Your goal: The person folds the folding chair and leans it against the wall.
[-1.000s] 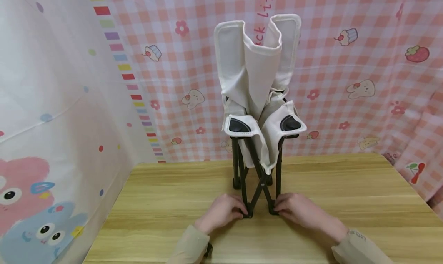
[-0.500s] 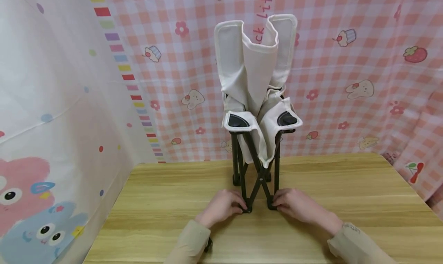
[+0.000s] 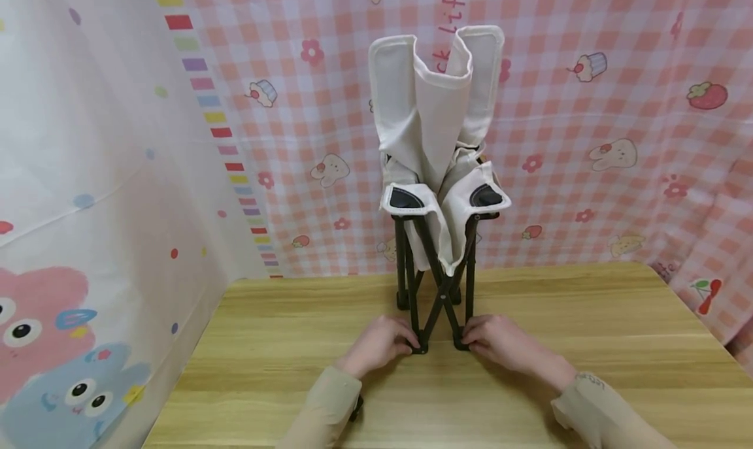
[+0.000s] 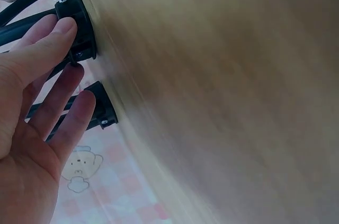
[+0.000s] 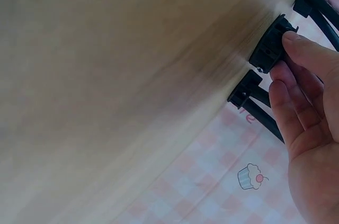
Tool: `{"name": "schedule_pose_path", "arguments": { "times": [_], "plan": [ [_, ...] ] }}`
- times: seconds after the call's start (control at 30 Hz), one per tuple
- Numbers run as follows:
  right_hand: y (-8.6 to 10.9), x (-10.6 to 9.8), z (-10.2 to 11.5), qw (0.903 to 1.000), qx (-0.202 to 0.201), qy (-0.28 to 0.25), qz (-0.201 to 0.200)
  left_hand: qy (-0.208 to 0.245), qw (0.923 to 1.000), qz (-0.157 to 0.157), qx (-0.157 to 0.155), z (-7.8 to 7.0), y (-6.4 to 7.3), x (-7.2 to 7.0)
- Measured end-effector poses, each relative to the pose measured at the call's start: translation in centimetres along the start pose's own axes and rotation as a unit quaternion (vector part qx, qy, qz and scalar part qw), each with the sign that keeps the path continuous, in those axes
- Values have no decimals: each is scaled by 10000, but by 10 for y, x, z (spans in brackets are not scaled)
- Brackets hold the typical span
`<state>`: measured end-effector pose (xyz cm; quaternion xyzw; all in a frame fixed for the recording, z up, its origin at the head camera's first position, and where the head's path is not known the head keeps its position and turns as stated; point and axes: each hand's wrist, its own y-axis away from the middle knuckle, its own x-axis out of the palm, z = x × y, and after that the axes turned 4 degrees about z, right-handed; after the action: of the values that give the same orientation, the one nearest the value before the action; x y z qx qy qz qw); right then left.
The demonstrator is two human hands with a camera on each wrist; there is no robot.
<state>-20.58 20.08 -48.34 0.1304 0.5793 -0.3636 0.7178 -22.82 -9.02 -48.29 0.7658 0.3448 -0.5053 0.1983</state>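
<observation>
A folding chair (image 3: 444, 109) with white fabric and a dark crossed-leg frame (image 3: 443, 297) stands upright on the table, its sides drawn close together and the seat sagging in a fold. At its front left foot (image 4: 82, 30), my left hand (image 3: 379, 346) pinches with thumb and fingertips; the other fingers stretch loosely beside it. My right hand (image 3: 502, 341) pinches the front right foot (image 5: 271, 44) between thumb and fingers. The rear feet (image 3: 402, 300) rest farther back on the wood. Black corner patches (image 3: 406, 199) mark the seat front.
The wooden table (image 3: 282, 344) reaches back to a pink checked curtain (image 3: 329, 122) close behind the chair. A white curtain (image 3: 129, 174) with cartoon figures hangs at the left. A small dark object (image 3: 356, 408) shows beside the left sleeve.
The chair has slid a little way back on the table, both hands moving with it at the front feet. Its right side has shifted slightly left, narrowing it a little.
</observation>
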Motion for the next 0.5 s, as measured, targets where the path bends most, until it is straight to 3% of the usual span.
{"name": "schedule_pose_path", "arguments": {
  "times": [0.5],
  "plan": [
    [-9,2,-13,9999,123,81,-42,-148,9999,-42,-15,6,-12,-4]
  ]
}}
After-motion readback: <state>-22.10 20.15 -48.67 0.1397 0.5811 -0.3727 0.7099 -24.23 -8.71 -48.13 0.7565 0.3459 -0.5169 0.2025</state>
